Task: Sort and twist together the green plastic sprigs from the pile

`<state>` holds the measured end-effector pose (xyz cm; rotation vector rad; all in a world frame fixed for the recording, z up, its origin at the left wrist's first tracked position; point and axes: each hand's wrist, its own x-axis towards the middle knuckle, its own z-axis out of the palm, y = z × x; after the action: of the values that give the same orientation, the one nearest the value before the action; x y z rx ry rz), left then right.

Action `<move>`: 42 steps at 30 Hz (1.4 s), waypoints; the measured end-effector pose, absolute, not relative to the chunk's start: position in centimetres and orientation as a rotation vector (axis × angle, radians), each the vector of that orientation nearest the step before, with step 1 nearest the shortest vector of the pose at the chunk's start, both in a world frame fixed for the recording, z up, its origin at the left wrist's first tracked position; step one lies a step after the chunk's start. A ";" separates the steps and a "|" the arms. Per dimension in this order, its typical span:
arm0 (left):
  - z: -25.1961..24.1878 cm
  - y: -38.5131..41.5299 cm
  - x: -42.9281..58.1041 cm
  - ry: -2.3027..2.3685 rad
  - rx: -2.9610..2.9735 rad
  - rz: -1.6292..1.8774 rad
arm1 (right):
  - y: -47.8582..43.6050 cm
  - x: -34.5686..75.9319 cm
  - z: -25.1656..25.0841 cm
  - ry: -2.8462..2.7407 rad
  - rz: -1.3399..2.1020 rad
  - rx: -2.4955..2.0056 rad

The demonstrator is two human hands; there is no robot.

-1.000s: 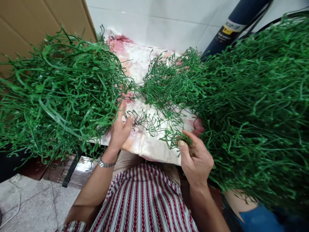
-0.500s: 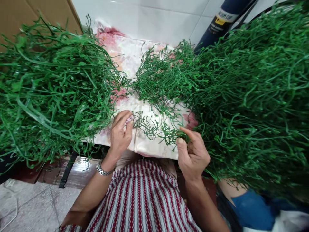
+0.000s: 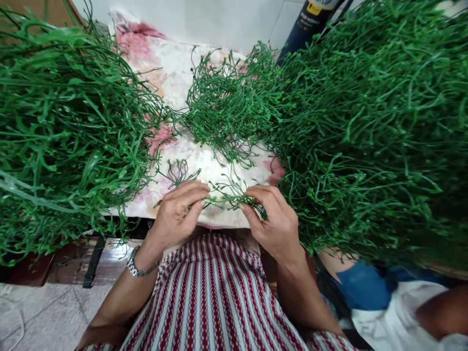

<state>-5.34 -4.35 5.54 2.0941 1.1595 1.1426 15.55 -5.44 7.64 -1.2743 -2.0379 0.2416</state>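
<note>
Thin green plastic-looking stems (image 3: 228, 199) with small budded tips stretch between my two hands at the table's front edge. My left hand (image 3: 183, 209) is closed, pinching one end of them between thumb and fingers; several stems stick out behind its knuckles. Thumb and forefinger of my right hand (image 3: 272, 219) grip the other end, and part of the bunch shows beneath its palm. Beyond the hands, a loose tangle of similar stems (image 3: 234, 97) lies on the flower-patterned cloth (image 3: 175, 58).
A large heap of green stems (image 3: 66, 126) rises at the left, a bigger one (image 3: 376, 131) at the right. Behind stands a dark blue cylinder (image 3: 303, 29) against the white wall. At lower right, part of another person (image 3: 369, 287) in blue and white shows.
My hands have come closer together, and the left now pinches the stems as well. The view has shifted slightly, so the heaps and cloth appear further left.
</note>
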 end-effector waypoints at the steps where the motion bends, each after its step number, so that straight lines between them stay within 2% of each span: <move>1: 5.9 -4.6 -5.4 1.184 2.079 1.126 | -5.3 15.6 7.7 -2.082 0.236 -1.253; 5: 7.1 -5.6 -4.0 1.304 2.235 1.092 | -4.9 14.9 7.9 -2.231 0.311 -1.164; 8: 7.0 -5.7 -2.8 1.196 2.267 1.062 | -4.7 14.2 8.0 -2.307 0.388 -1.066; 13: 6.1 -5.5 -3.5 1.350 1.795 1.303 | -4.6 14.0 8.2 -2.171 0.222 -1.065; 18: 6.2 -5.6 -4.6 1.417 1.410 1.312 | -4.6 13.9 8.2 -2.093 0.046 -1.021; 24: 5.8 -5.6 -4.6 1.274 1.298 1.399 | -4.2 12.9 7.1 -2.144 0.172 -1.031; 28: 6.1 -5.7 -4.9 1.308 1.453 1.395 | -4.1 12.6 6.8 -2.126 0.209 -1.022; 31: 7.4 -5.9 -4.9 1.415 1.843 1.411 | -3.9 12.5 7.1 -2.142 0.219 -0.985; 35: 8.6 -6.1 -4.4 1.355 2.334 1.160 | -3.6 12.2 7.8 -2.204 0.260 -0.893; 37: 8.5 -6.0 -4.3 1.316 2.317 1.109 | -3.6 12.0 8.0 -2.173 0.273 -0.876; 42: 7.6 -5.4 -5.0 1.372 1.920 1.403 | -3.9 11.6 6.9 -2.019 0.210 -0.879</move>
<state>-5.00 -5.39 7.59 1.9196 1.3724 1.4034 11.63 -3.90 6.93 -0.8794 -2.0187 0.2098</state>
